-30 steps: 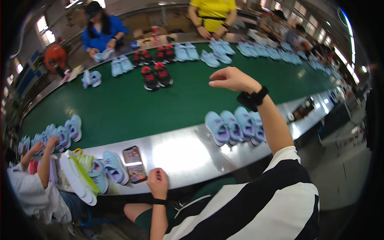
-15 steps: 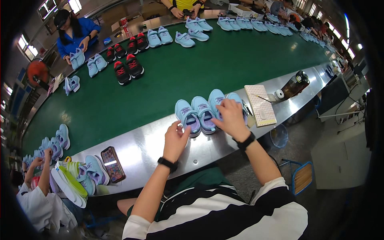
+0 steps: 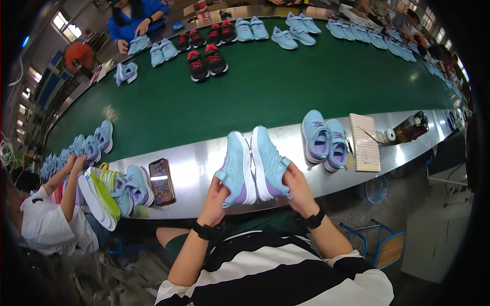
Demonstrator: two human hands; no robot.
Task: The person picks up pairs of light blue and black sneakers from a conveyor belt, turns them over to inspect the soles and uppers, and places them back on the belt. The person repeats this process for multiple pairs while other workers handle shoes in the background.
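We count two held blue shoes (image 3: 236, 166), two resting blue shoes (image 3: 315, 138) beside one pale pad (image 3: 364, 143), six black-and-red shoes (image 3: 197, 67), one phone (image 3: 162, 182), one dark bottle (image 3: 410, 128).

Phone (image 3: 162, 182) on metal ledge (image 3: 196, 171), dark bottle (image 3: 410, 128), blue-framed stool (image 3: 391, 249)

**Left-hand shoe (image 3: 236, 164) and right-hand shoe (image 3: 269, 164): held up, soles inward**

Both light blue, textured upper, purple at heel, white sole. One each in left hand (image 3: 215, 203) and right hand (image 3: 300, 189). Tipped onto their sides, toes forward, heels nearest. Soles face each other, close; contact unclear. Small loop showing at each heel.
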